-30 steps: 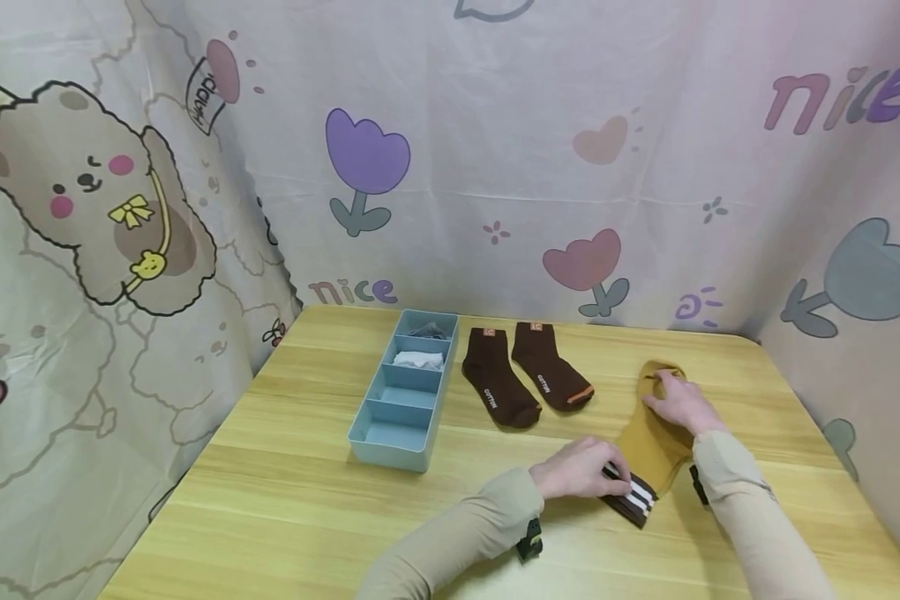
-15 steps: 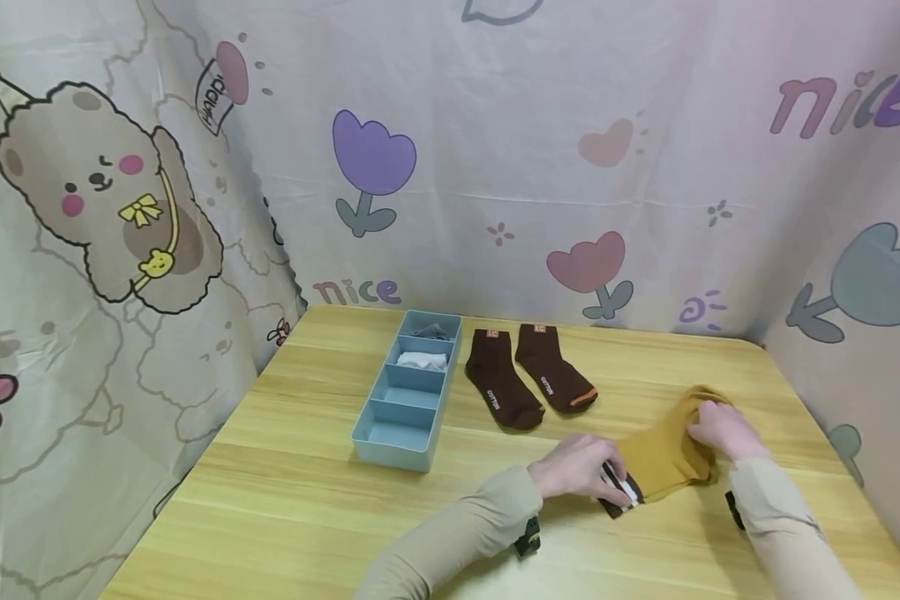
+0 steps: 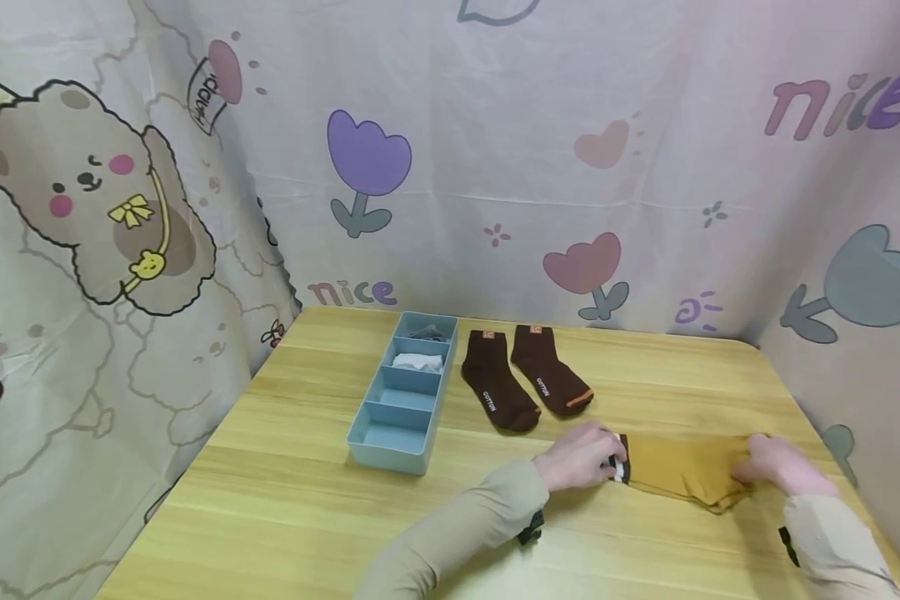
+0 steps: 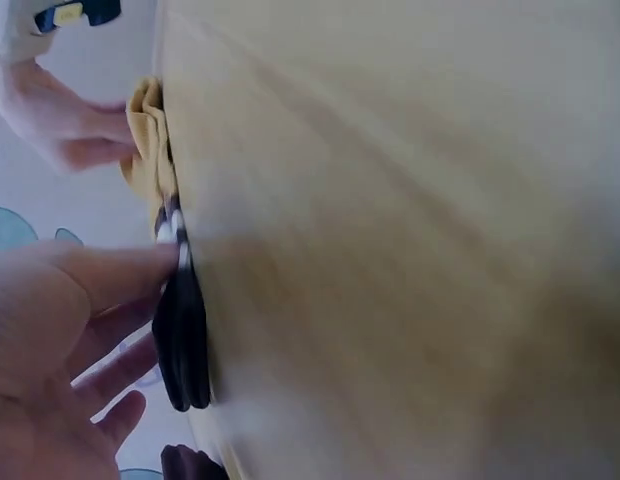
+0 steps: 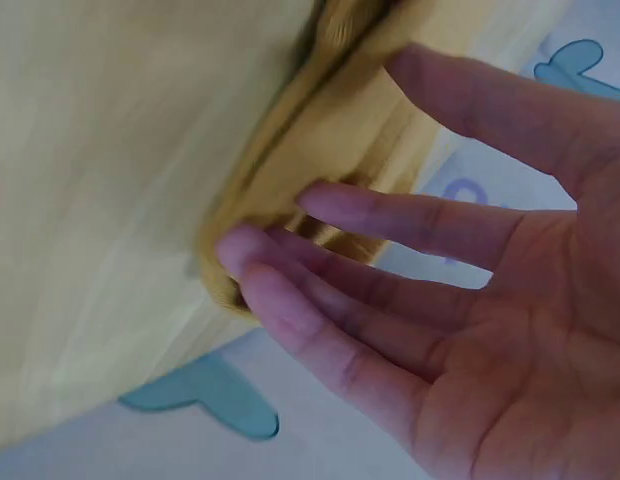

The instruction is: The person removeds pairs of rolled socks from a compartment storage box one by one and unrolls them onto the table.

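A mustard-yellow sock (image 3: 663, 464) lies stretched sideways on the table, its dark cuff with white stripes toward the left. My left hand (image 3: 579, 456) pinches that cuff; in the left wrist view the thumb presses on the white stripe, and the dark cuff (image 4: 180, 345) shows doubled layers. At the other end my right hand (image 3: 783, 464) touches the yellow fabric. Seen from the right wrist, its fingers (image 5: 390, 300) are loosely extended against the bunched yellow end (image 5: 225, 285), with the thumb spread apart from them.
Two dark brown socks (image 3: 498, 383) (image 3: 551, 371) lie side by side behind the left hand. Left of them stands a blue divided box (image 3: 390, 457); a white folded item (image 3: 417, 362) sits in one compartment and something greyish in the rear one. Printed curtains (image 3: 450, 167) enclose the wooden table.
The right hand has moved right and toward the front edge, swinging the yellow sock from slanted to nearly level and drawn out lengthwise. The left hand stays at the cuff, shifted slightly.
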A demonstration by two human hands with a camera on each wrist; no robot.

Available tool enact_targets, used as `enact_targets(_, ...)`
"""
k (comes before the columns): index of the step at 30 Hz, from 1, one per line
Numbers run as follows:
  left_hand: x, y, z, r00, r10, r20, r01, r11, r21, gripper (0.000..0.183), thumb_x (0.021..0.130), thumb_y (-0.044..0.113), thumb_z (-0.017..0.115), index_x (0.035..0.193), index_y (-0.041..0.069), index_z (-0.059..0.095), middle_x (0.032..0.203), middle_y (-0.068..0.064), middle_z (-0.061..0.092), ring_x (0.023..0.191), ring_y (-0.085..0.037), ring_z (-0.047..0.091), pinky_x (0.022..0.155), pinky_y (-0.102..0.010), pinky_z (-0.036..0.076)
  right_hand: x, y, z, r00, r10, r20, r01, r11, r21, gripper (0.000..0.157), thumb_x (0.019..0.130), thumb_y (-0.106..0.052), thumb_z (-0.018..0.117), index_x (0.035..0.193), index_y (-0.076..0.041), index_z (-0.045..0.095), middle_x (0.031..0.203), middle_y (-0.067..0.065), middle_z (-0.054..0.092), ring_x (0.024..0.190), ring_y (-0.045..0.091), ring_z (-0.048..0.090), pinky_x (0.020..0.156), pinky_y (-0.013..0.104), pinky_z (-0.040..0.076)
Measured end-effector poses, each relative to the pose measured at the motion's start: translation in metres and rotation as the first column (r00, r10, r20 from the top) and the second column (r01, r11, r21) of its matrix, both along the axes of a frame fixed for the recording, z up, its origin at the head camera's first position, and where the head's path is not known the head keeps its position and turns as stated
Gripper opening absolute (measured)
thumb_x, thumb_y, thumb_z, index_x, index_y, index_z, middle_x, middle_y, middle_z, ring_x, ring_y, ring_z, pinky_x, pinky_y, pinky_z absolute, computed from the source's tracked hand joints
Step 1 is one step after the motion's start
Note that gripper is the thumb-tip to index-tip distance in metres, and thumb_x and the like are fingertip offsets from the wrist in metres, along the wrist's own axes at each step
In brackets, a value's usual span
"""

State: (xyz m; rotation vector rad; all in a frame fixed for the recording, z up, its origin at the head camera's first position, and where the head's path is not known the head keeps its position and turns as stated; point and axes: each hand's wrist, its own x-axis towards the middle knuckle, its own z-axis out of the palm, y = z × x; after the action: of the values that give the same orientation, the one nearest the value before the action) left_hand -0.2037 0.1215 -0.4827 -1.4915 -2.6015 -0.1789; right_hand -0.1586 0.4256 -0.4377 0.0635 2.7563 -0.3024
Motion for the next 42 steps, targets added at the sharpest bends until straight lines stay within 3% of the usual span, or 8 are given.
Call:
enact_targets(6, -0.006, 0.017, -0.002, 0.99, 0.062, -0.126, -0.064, 0.998, -0.012, 0.02, 0.088, 0.012, 0.072, 0.097, 0.029, 0.079, 0.098, 0.017, 0.076, 0.093, -0.004, 0.062, 0.084, -0.017, 0.047, 0.015, 0.006, 0.002, 0.998, -0.06, 0.034, 0.062, 0.996, -0.068, 0.033, 0.079, -0.023, 0.072, 0.088, 0.001, 0.05, 0.077, 0.009, 0.05, 0.064, 0.021, 0.05, 0.058, 0.034, 0.042)
enact_targets(12, -0.005, 0.036, 0.001, 0.972, 0.138, -0.189, -0.156, 0.985, -0.08, 0.017, 0.093, 0.02, 0.066, 0.091, 0.033, 0.076, 0.102, 0.017, 0.073, 0.095, -0.004, 0.06, 0.075, -0.017, 0.044, 0.021, 0.01, 0.001, 0.992, -0.105, 0.067, 0.11, 0.991, -0.079, 0.039, 0.079, -0.024, 0.078, 0.084, -0.001, 0.048, 0.073, 0.008, 0.048, 0.056, 0.019, 0.052, 0.054, 0.032, 0.044)
enact_targets(16, -0.006, 0.045, 0.004, 0.968, 0.216, -0.128, -0.231, 0.965, -0.12, 0.017, 0.098, 0.035, 0.059, 0.092, 0.035, 0.075, 0.107, 0.017, 0.069, 0.101, -0.003, 0.059, 0.083, -0.018, 0.043, 0.022, 0.01, 0.0, 0.985, -0.128, 0.115, 0.143, 0.982, -0.126, 0.039, 0.082, -0.023, 0.079, 0.085, 0.0, 0.047, 0.069, 0.007, 0.051, 0.052, 0.017, 0.055, 0.051, 0.031, 0.048)
enact_targets(22, -0.008, 0.055, 0.007, 0.935, 0.356, 0.01, -0.347, 0.916, -0.201, 0.046, 0.106, 0.049, 0.032, 0.138, 0.028, 0.057, 0.138, 0.014, 0.053, 0.134, -0.004, 0.048, 0.121, -0.027, 0.029, 0.022, 0.002, -0.001, 0.979, -0.139, 0.15, 0.163, 0.974, -0.158, 0.041, 0.087, -0.027, 0.078, 0.083, -0.001, 0.046, 0.065, 0.008, 0.054, 0.045, 0.014, 0.056, 0.047, 0.029, 0.052)
enact_targets(28, -0.005, 0.055, -0.001, 0.966, 0.258, -0.016, -0.259, 0.962, -0.091, 0.043, 0.106, 0.051, 0.031, 0.136, 0.037, 0.058, 0.136, 0.013, 0.056, 0.13, -0.007, 0.051, 0.115, -0.027, 0.036, 0.022, -0.002, -0.002, 0.977, -0.129, 0.168, 0.154, 0.978, -0.142, 0.043, 0.088, -0.034, 0.077, 0.08, -0.004, 0.048, 0.061, 0.005, 0.055, 0.046, 0.011, 0.051, 0.046, 0.024, 0.047)
enact_targets(32, -0.003, 0.055, -0.002, 0.975, 0.217, 0.053, -0.208, 0.969, -0.133, 0.05, 0.105, 0.059, 0.02, 0.141, 0.045, 0.053, 0.144, 0.017, 0.053, 0.135, -0.007, 0.047, 0.117, -0.028, 0.033, 0.02, -0.007, -0.002, 0.976, -0.131, 0.172, 0.161, 0.972, -0.172, 0.043, 0.089, -0.034, 0.076, 0.076, -0.005, 0.048, 0.054, 0.002, 0.052, 0.045, 0.009, 0.046, 0.045, 0.021, 0.041)
enact_targets(36, -0.008, 0.053, -0.001, 0.95, 0.301, 0.085, -0.28, 0.941, -0.191, 0.056, 0.103, 0.065, 0.014, 0.142, 0.048, 0.05, 0.15, 0.02, 0.048, 0.142, -0.01, 0.041, 0.122, -0.033, 0.027, 0.015, -0.019, -0.003, 0.977, -0.136, 0.165, 0.17, 0.962, -0.214, 0.044, 0.09, -0.035, 0.075, 0.076, -0.004, 0.047, 0.055, 0.003, 0.054, 0.044, 0.01, 0.047, 0.044, 0.022, 0.042)
enact_targets(42, -0.018, 0.051, -0.001, 0.912, 0.405, 0.057, -0.389, 0.902, -0.186, 0.058, 0.104, 0.061, 0.016, 0.144, 0.039, 0.053, 0.149, 0.016, 0.05, 0.145, -0.012, 0.036, 0.125, -0.034, 0.02, 0.0, -0.042, -0.009, 0.99, -0.092, 0.104, 0.112, 0.972, -0.205, 0.044, 0.091, -0.038, 0.073, 0.072, -0.004, 0.051, 0.052, 0.002, 0.056, 0.041, 0.01, 0.05, 0.042, 0.023, 0.045)
